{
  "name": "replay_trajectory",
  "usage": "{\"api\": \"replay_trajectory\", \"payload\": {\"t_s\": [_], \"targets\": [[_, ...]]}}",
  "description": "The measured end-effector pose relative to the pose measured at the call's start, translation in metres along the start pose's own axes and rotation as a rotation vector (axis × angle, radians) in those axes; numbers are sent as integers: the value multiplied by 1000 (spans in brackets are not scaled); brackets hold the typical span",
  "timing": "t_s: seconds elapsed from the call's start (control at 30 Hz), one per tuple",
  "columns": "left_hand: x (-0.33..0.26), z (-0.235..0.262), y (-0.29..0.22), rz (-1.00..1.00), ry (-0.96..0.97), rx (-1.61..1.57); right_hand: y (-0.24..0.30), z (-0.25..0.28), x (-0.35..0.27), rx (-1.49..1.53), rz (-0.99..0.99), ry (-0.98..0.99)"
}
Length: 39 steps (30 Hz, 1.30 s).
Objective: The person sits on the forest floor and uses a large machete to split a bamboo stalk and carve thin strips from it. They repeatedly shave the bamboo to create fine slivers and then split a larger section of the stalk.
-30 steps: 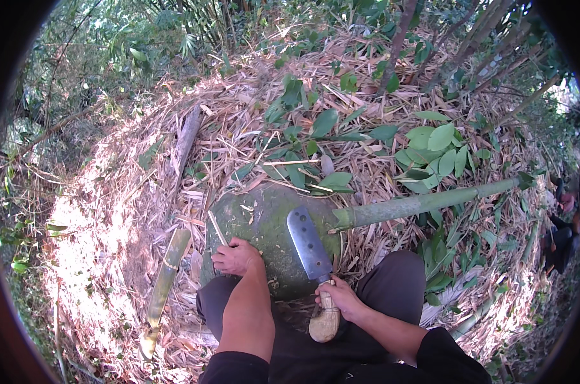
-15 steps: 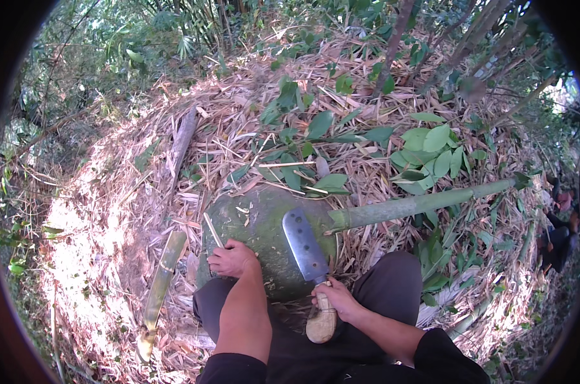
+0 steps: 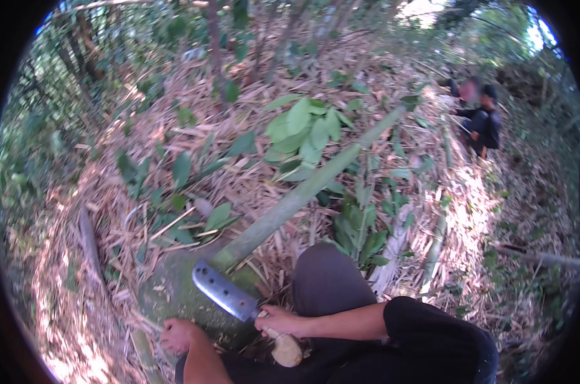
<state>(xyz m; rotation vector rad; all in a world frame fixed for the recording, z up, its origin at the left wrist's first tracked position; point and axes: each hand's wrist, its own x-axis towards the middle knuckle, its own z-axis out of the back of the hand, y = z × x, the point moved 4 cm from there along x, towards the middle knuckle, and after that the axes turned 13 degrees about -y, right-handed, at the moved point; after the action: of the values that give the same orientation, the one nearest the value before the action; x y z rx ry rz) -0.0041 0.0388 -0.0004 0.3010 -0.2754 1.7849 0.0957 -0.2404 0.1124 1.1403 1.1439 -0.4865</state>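
My right hand [image 3: 282,321] grips the pale wooden handle of a broad cleaver-like knife [image 3: 225,294], whose grey blade points up-left over a rounded mossy green stone [image 3: 175,296]. A long green bamboo pole [image 3: 303,195] lies with its near end on the stone, just above the blade tip, and runs up to the right. My left hand [image 3: 178,335] rests on the lower left edge of the stone with its fingers curled; nothing shows in it. My knees in dark trousers [image 3: 331,281] are bent close behind the stone.
Dry bamboo leaves and husks cover the sloping ground. Broad-leaved green plants [image 3: 306,128] grow beside the pole. A grey cut stem [image 3: 88,237] lies at left. Another person in dark clothes [image 3: 482,121] crouches at the upper right. Thin trunks stand at the top.
The view has swung to the right, so stone and hands now sit lower left and the other person appears. The knife, the pole and both hands keep their places on the stone.
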Motion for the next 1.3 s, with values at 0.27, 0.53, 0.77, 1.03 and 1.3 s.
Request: {"api": "replay_trajectory", "payload": {"t_s": [0.27, 0.53, 0.77, 1.03, 1.3], "targets": [[3, -12, -3, -103, 12, -118, 9, -5, -11, -19, 25, -50], [2, 19, -9, -132, -20, -121, 9, -4, -5, -55, 19, -5], [0, 19, -11, -145, -31, -127, 8, -4, -7, -80, 1, -43], [6, -25, -3, -164, -46, -143, 0, -6, 4, -56, 26, -4], [2, -4, -9, -182, -56, -160, -3, -5, 3, -55, 77, -55]]}}
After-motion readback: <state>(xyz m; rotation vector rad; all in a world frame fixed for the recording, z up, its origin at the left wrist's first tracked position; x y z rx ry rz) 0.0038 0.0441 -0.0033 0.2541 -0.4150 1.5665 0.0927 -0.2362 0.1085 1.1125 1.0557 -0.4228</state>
